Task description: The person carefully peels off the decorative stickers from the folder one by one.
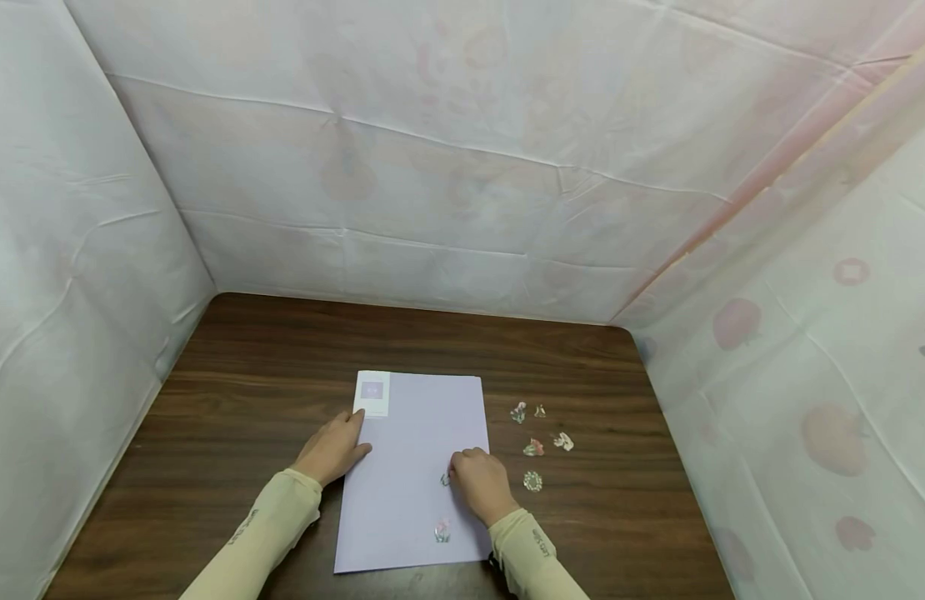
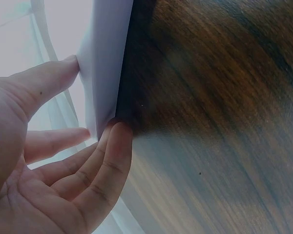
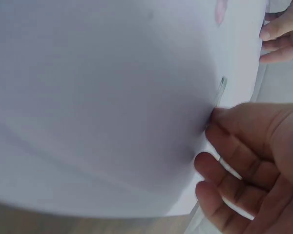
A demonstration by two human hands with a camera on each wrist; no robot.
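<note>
One pale lilac sheet (image 1: 417,467) is laid near the front edge of the brown table (image 1: 245,392), long axis running away from the person | left hand (image 1: 331,450) is flattened on its left edge | right hand (image 1: 481,483) is pinching a small sticker (image 1: 445,479) onto it.

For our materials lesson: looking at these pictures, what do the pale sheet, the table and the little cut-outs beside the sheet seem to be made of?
The sheet looks like matt lilac paper: thin, flat, with a crisp edge.
The table shows dark wood grain with a slight sheen; it could be wood or a laminate.
The cut-outs look like small printed stickers, perhaps glossy; they are too small to be sure.
</note>
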